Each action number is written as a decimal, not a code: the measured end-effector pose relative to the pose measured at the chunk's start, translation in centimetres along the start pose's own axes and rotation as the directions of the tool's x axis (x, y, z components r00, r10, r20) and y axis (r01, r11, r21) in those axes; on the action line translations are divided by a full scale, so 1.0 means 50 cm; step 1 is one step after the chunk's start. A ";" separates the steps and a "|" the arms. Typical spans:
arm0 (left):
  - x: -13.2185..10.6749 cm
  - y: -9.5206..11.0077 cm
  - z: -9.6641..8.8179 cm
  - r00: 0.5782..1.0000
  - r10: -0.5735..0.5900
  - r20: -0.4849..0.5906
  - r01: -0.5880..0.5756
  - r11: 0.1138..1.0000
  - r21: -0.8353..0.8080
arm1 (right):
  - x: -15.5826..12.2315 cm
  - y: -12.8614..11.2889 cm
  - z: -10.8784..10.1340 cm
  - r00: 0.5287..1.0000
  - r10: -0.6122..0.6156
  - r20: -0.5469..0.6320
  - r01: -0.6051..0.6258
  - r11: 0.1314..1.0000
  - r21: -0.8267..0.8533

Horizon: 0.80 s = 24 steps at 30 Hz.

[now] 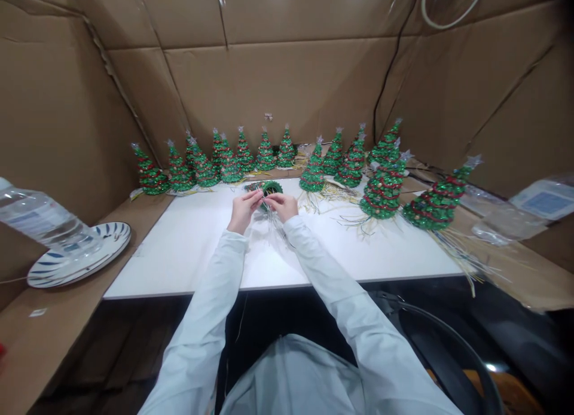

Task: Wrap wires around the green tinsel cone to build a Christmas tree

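My left hand (pixel 244 210) and my right hand (pixel 282 206) meet over the middle of the white tabletop (pixel 188 247). Both have curled fingers gripping a small green beaded tree piece (pixel 268 191) that lies between them, with thin pale wires (pixel 274 228) trailing from it toward me. Behind it a row of finished green and red beaded Christmas trees (pixel 231 161) stands along the far edge. Larger trees (pixel 383 185) stand to the right.
A blue-patterned plate (pixel 81 256) and a clear plastic water bottle (pixel 40 217) sit at the left. Plastic bags (pixel 529 211) lie at the right. Cardboard walls (pixel 287 86) enclose the workplace. A dark chair rim (pixel 448 337) shows below right.
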<state>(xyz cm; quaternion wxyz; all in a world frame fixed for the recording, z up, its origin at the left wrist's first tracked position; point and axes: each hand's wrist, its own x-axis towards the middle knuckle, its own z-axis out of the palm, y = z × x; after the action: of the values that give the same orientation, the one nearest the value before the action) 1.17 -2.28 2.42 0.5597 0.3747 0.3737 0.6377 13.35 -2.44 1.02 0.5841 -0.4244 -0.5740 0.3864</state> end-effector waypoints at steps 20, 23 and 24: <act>-0.005 0.003 -0.008 0.995 -0.094 0.022 0.090 0.986 0.139 | -0.003 -0.007 -0.005 0.999 -0.046 0.018 0.048 0.982 -0.182; -0.006 0.003 -0.009 0.995 -0.094 0.028 0.089 0.985 0.147 | -0.002 -0.006 -0.006 0.998 -0.051 0.021 0.054 0.980 -0.191; -0.006 0.003 -0.009 0.995 -0.094 0.028 0.089 0.985 0.146 | -0.001 -0.005 -0.006 0.998 -0.055 0.023 0.058 0.980 -0.192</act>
<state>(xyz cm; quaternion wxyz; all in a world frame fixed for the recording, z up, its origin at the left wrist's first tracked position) 0.74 -2.62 2.37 0.5661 0.4078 0.4258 0.5761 13.62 -2.60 1.25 0.5459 -0.4590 -0.6255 0.3162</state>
